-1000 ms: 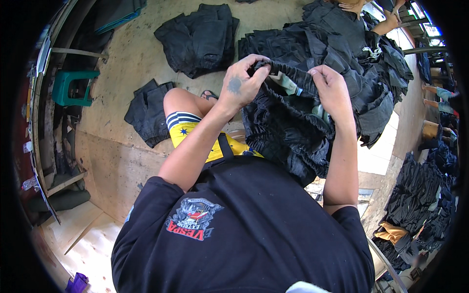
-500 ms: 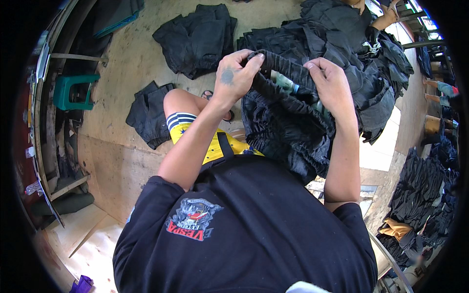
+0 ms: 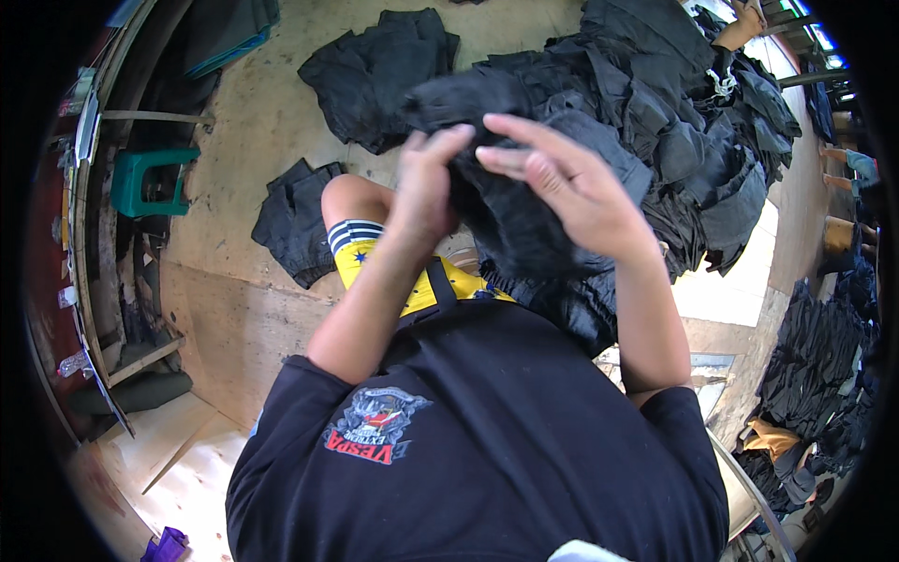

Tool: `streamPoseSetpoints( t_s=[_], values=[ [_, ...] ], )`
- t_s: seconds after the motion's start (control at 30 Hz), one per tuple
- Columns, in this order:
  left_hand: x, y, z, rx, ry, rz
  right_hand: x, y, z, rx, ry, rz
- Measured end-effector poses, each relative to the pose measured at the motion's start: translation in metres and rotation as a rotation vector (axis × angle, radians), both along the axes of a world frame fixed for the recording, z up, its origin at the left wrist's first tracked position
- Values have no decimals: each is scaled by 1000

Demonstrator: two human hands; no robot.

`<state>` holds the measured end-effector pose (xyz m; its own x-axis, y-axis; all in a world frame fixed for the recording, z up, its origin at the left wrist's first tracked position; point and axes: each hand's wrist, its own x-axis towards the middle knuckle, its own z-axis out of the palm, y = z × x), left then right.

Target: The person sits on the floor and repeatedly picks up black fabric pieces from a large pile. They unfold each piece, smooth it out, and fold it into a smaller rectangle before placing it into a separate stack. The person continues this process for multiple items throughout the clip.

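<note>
A black elastic-waist garment (image 3: pixel 524 229), seemingly trousers or shorts, hangs in front of me and is blurred by motion. My left hand (image 3: pixel 426 183) is at its left side, fingers curled on the cloth and thumb pointing right; motion smears its fingertips. Over the upper part of the garment, my right hand (image 3: pixel 585 192) has its fingers stretched out and apart, pointing left. Nothing shows in its grasp. Just beyond and to the right lies a large heap of black garments (image 3: pixel 674 122).
Two smaller stacks hold black garments (image 3: pixel 379 75) and folded black cloth (image 3: pixel 298 220) on the wooden floor (image 3: pixel 234 253). A green plastic stool (image 3: pixel 150 183) stands at left. More dark clothes (image 3: pixel 810 361) lie at far right. Another person's arm (image 3: pixel 740 28) reaches in at top right.
My right hand has let go of the waistband and opened, moving left towards my left hand. My left hand has dropped slightly. The garment's waist opening no longer faces me.
</note>
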<state>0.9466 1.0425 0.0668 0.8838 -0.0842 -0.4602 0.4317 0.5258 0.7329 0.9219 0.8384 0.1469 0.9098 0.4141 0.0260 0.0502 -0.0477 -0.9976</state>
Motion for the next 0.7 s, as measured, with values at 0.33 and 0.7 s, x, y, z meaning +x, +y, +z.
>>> streamPoseSetpoints(
  t_s=[0.33, 0.7],
  values=[
    [6, 300, -49, 118, 46, 757, 16, -41, -71, -490, 133, -360],
    [-89, 326, -191, 428, 453, 696, 31, -37, -119, -689, -38, -347]
  ],
)
